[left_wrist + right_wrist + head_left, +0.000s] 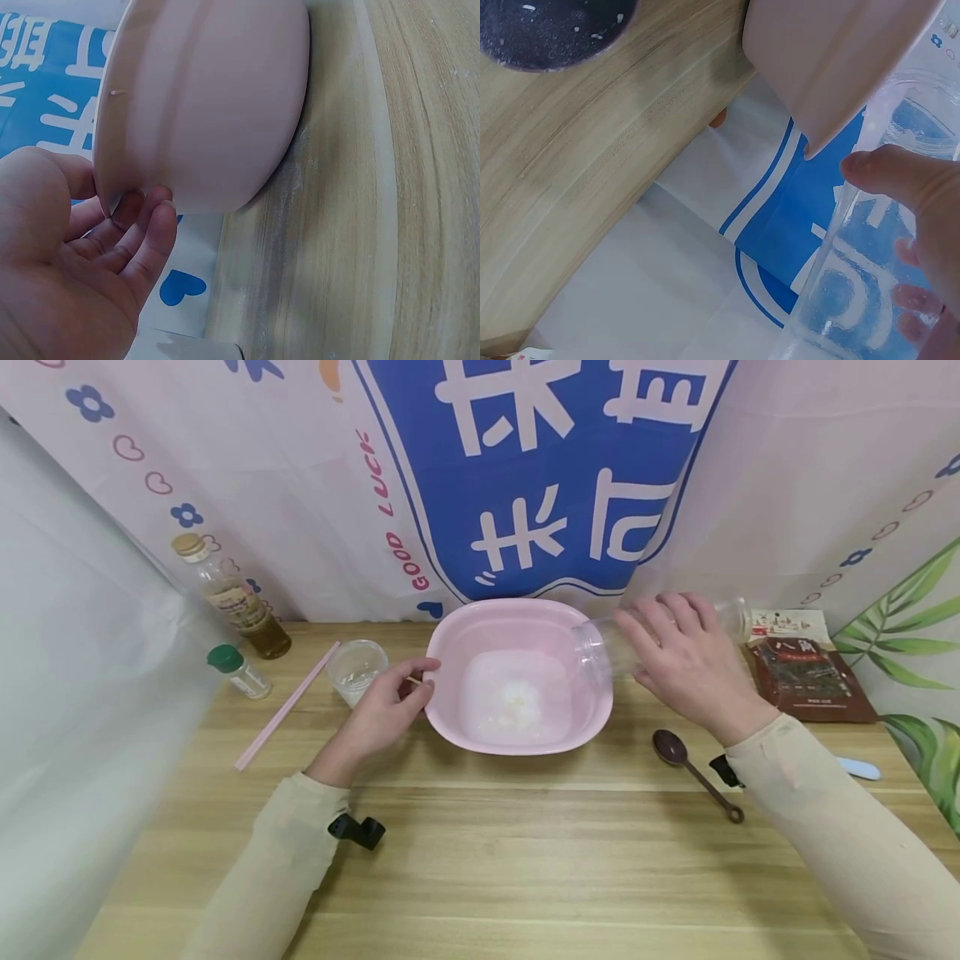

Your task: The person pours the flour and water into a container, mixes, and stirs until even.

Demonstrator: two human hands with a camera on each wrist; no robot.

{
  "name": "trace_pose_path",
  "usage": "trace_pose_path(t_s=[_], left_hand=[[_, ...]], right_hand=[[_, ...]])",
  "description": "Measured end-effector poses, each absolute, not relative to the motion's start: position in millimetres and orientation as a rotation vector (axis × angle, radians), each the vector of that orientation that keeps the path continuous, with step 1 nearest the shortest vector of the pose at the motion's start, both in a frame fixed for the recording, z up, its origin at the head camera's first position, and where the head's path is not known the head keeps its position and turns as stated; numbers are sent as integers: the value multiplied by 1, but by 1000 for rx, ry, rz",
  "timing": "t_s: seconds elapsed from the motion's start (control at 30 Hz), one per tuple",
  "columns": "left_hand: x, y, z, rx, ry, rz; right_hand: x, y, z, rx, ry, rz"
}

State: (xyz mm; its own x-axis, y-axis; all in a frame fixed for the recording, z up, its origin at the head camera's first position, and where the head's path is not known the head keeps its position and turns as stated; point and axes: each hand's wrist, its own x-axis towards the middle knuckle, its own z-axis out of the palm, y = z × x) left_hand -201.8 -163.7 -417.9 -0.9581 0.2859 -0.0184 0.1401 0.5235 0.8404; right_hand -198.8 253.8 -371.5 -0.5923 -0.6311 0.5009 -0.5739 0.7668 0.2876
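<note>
A pink basin (450,652) with white powder in its bottom stands mid-table. My left hand (415,687) grips its left rim, thumb on top and fingers curled under the edge, as the left wrist view shows on the basin (210,97) with the hand (112,240). My right hand (663,639) holds a clear plastic container (600,647) tipped on its side, its wide mouth over the basin's right rim. In the right wrist view the thumb lies along the clear container (855,300) beside the basin (840,52). Nothing visible comes out of it.
On the left stand an oil bottle (232,602), a small green-capped jar (242,672), pink chopsticks (288,703) and a small clear cup (357,668). A brown spoon (693,771), a spice packet (810,675) and a pale blue object (859,767) lie right. A curtain hangs behind.
</note>
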Motion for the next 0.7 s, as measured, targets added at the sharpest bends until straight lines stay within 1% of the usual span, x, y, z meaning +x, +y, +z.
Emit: trace_pose_path(t_s=[0.7], left_hand=[[-202, -164, -418, 362, 2596, 1418]], right_hand=[[-196, 245, -377, 963, -2240, -183]])
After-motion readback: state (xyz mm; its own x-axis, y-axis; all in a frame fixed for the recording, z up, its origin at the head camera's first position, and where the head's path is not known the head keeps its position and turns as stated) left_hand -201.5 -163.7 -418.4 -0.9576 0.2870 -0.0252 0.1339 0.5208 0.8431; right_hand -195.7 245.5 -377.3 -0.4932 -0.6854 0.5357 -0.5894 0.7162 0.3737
